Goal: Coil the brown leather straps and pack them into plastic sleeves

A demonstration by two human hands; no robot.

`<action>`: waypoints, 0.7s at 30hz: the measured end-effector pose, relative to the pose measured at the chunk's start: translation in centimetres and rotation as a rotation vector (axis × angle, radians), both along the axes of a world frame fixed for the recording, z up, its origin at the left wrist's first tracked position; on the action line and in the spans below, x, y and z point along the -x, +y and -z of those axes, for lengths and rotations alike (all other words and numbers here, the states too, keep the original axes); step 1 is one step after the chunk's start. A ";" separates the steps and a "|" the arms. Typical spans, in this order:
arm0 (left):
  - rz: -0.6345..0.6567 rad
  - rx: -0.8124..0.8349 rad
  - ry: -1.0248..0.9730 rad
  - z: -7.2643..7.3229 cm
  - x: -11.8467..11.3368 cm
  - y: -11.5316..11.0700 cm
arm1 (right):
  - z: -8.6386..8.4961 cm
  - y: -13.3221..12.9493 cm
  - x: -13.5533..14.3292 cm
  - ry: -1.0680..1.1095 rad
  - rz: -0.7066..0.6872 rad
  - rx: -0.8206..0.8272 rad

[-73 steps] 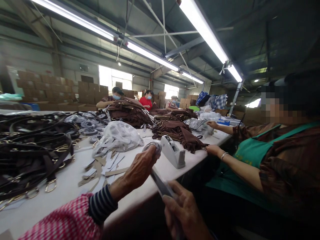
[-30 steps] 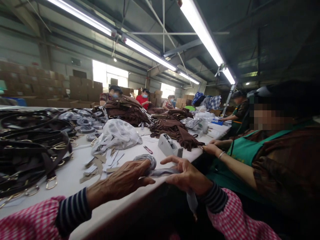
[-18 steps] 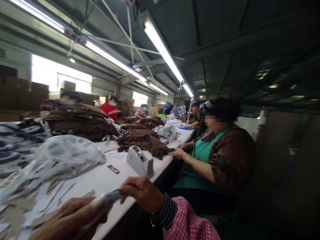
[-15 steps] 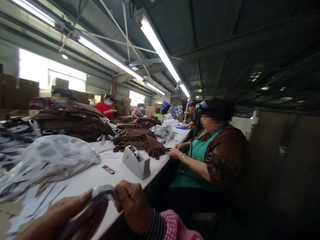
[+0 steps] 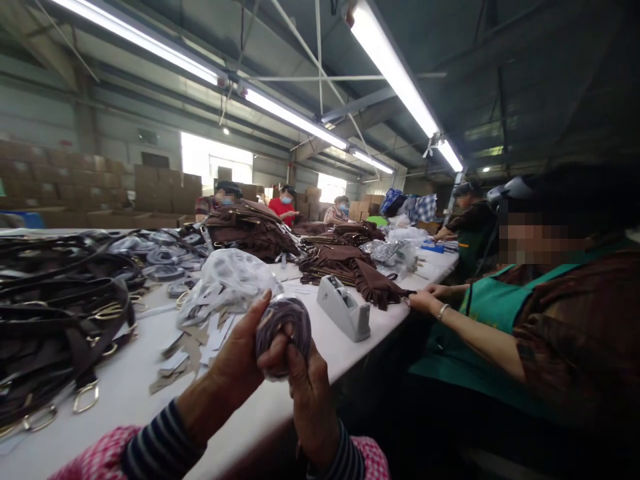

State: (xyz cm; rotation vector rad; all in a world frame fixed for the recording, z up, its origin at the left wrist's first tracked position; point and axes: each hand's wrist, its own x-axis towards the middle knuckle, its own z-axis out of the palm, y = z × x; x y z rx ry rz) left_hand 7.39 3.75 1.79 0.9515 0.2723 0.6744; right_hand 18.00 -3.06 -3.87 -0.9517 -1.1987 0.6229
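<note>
A dark strap coil [image 5: 296, 319], wound in rings and covered in clear plastic, is held up above the table edge between both my hands. My left hand [image 5: 235, 360] grips it from the left, thumb along its upper rim. On the lower right, my right hand [image 5: 314, 393] pinches the coil near its middle, fingers closed. Part of the coil is hidden behind the fingers. Just beyond the hands stands a grey tape dispenser [image 5: 343, 311], apart from them. A crumpled clear plastic bag [image 5: 225, 283] lies behind my left hand.
Dark straps with metal buckles [image 5: 100, 320] pile up at left, near several wrapped coils [image 5: 163, 257]. Card strips [image 5: 210, 343] lie beside the bag. Brown fabric pieces [image 5: 340, 270] are stacked beyond. A co-worker in a green apron [image 5: 493, 300] sits close on the right, hands on brown fabric.
The view has swung left, showing the strap pile. The coil, lower and edge-on before, is now raised with its flat side towards me. Both hands have come closer together on it.
</note>
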 end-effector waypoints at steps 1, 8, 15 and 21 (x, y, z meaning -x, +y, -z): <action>-0.025 0.016 0.012 0.5 -0.1 0.2 | 0.1 0.0 -0.1 -0.035 0.023 -0.016; -0.245 0.179 0.004 2.2 -1.8 0.2 | 1.5 1.1 -0.6 -0.217 0.156 0.041; -0.496 -0.048 0.109 1.6 -1.1 0.6 | 1.7 2.2 -2.7 -0.423 0.298 -0.007; -0.175 -0.717 0.472 0.3 3.0 3.2 | 1.9 4.0 -6.1 -1.272 0.497 -0.397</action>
